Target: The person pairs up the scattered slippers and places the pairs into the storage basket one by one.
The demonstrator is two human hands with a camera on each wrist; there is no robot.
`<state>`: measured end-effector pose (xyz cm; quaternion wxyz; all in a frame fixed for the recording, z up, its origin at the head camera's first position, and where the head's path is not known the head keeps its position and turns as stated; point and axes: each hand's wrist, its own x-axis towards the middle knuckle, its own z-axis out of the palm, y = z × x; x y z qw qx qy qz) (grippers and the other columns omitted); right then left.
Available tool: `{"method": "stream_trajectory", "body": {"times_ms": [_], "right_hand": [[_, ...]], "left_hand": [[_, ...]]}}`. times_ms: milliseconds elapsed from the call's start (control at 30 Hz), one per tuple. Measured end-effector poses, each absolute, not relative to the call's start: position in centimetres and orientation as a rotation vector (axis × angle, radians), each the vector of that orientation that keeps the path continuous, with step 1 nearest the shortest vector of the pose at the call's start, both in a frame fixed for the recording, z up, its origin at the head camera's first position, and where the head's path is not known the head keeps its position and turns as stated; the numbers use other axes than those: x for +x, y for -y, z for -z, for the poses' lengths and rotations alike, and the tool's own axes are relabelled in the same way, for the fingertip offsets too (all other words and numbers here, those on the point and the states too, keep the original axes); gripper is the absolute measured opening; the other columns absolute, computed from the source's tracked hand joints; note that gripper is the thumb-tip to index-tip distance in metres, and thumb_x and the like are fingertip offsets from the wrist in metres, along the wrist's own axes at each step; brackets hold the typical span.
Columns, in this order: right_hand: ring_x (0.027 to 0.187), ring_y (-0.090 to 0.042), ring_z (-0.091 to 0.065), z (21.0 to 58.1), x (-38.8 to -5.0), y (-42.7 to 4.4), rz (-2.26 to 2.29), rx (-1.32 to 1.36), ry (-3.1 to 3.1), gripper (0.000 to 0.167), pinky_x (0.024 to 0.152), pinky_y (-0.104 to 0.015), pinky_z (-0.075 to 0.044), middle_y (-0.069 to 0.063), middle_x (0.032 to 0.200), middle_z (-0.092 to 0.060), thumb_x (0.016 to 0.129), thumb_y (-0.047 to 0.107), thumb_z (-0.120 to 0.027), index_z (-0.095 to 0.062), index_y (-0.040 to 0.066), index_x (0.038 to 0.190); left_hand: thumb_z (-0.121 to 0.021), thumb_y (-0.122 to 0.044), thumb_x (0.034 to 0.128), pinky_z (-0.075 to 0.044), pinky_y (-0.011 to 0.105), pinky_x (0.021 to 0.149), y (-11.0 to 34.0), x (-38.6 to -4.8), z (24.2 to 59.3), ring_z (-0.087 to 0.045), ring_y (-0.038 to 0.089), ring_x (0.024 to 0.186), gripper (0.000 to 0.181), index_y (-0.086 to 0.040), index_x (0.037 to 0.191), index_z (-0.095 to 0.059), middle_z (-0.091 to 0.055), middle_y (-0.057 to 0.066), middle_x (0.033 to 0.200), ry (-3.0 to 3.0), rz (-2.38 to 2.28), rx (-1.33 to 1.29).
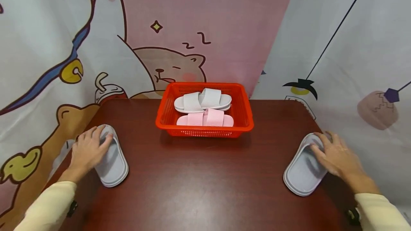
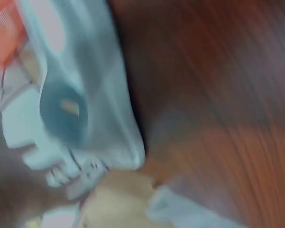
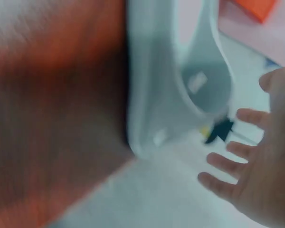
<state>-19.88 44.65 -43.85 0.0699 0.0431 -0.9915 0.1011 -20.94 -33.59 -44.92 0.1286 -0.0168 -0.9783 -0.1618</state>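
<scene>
A grey slipper [image 1: 113,165] lies at the left side of the table, its open heel towards me. Over its toe end is my left hand [image 1: 88,152], fingers loosely bent; contact cannot be made out. The left wrist view has this slipper [image 2: 102,90] blurred, with no clear sight of the hand. At the table's right side lies a matching grey slipper [image 1: 302,174]. My right hand [image 1: 341,158] hovers beside its toe end. In the right wrist view, the fingers are spread and apart from the slipper [image 3: 152,85], holding nothing.
A red plastic basket [image 1: 205,132] stands at the back middle of the brown table [image 1: 205,188]. Inside it are white slippers [image 1: 192,102] behind pink slippers [image 1: 214,117]. A cartoon-printed curtain [image 1: 231,27] hangs behind and on both sides.
</scene>
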Motion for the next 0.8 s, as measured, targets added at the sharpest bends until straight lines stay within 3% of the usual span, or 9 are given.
{"method": "stream_trajectory", "body": {"times_ms": [67,167,267,367,467,600,733,767,800], "right_hand": [[0.124,-0.062,-0.034,42.6,-19.7,-45.8,-0.341,0.217,2.925,0.051,0.087,-0.079,-0.031,-0.035,0.145,-0.03,0.102,0.033,-0.052,-0.043,0.004,0.144],[0.124,-0.061,-0.037,41.4,-19.6,-47.1,-0.337,0.375,2.91,0.062,0.09,-0.076,-0.031,-0.031,0.15,-0.033,0.091,0.019,-0.066,-0.043,0.007,0.147],[0.123,-0.058,-0.042,41.5,-19.6,-47.7,-0.263,0.555,2.927,0.083,0.091,-0.073,-0.035,-0.026,0.149,-0.04,0.072,0.009,-0.077,-0.045,0.01,0.148],[0.121,-0.052,-0.048,42.0,-19.6,-47.8,-0.148,0.682,2.929,0.094,0.093,-0.064,-0.041,-0.023,0.146,-0.047,0.056,0.002,-0.079,-0.049,0.015,0.144],[0.122,-0.047,-0.051,42.7,-19.8,-47.7,-0.101,0.808,2.872,0.102,0.112,-0.043,-0.032,-0.022,0.141,-0.05,0.045,-0.003,-0.078,-0.049,0.016,0.142],[0.127,-0.041,-0.048,43.7,-20.3,-47.6,-0.06,0.938,2.8,0.111,0.111,-0.019,-0.01,-0.018,0.141,-0.049,0.04,-0.009,-0.079,-0.047,0.013,0.144],[0.123,-0.04,-0.05,44.4,-20.6,-47.5,-0.006,1.038,2.727,0.108,0.112,-0.017,-0.01,-0.017,0.138,-0.051,0.037,-0.012,-0.081,-0.051,0.006,0.139],[0.12,-0.041,-0.052,44.5,-20.6,-47.6,-0.002,1.054,2.705,0.107,0.108,-0.012,-0.001,-0.018,0.136,-0.052,0.035,-0.011,-0.083,-0.053,0.004,0.136],[0.118,-0.041,-0.053,44.6,-20.5,-47.8,0.006,1.064,2.686,0.106,0.109,-0.012,-0.002,-0.018,0.135,-0.054,0.034,-0.011,-0.084,-0.054,0.004,0.135]], "left_hand": [[-0.052,-0.024,0.1022,-0.022,0.074,0.104,35.0,-20.7,44.4,-0.031,0.062,0.13,0.055,0.002,0.15,-0.04,-0.037,0.038,0.146,2.757,0.59,-0.245],[-0.07,0.002,0.0809,-0.014,0.065,0.114,37.2,-20.3,44.3,-0.033,0.062,0.129,0.075,0.003,0.15,-0.039,-0.038,0.039,0.145,2.698,0.614,-0.537],[-0.085,0.005,0.0595,-0.013,0.069,0.113,38.3,-19.7,44.3,-0.034,0.062,0.127,0.11,-0.003,0.156,-0.033,-0.035,0.037,0.149,2.781,0.519,-0.652],[-0.095,-0.003,0.0465,-0.023,0.077,0.103,38.7,-19.7,44.4,-0.033,0.062,0.126,0.136,-0.009,0.161,-0.021,-0.027,0.034,0.155,2.894,0.409,-0.691],[-0.099,-0.01,0.0405,-0.032,0.079,0.092,38.7,-20.2,44.5,-0.033,0.062,0.125,0.149,-0.013,0.162,-0.013,-0.022,0.033,0.156,2.948,0.283,-0.717],[-0.098,-0.009,0.0371,-0.04,0.077,0.085,38.7,-21.2,44.8,-0.038,0.061,0.124,0.149,-0.011,0.161,-0.016,-0.027,0.037,0.151,2.878,0.145,-0.835],[-0.097,-0.01,0.0328,-0.044,0.074,0.084,38.5,-21.9,45.1,-0.041,0.057,0.125,0.149,-0.011,0.161,-0.021,-0.034,0.034,0.148,2.797,0.077,-0.945],[-0.098,-0.013,0.0321,-0.044,0.073,0.084,38.4,-22.2,45.1,-0.041,0.056,0.126,0.149,-0.012,0.16,-0.022,-0.035,0.033,0.147,2.788,0.07,-0.968],[-0.098,-0.013,0.032,-0.046,0.072,0.083,38.1,-22.5,45.2,-0.04,0.055,0.127,0.148,-0.013,0.16,-0.023,-0.036,0.031,0.147,2.789,0.064,-0.984]]}}
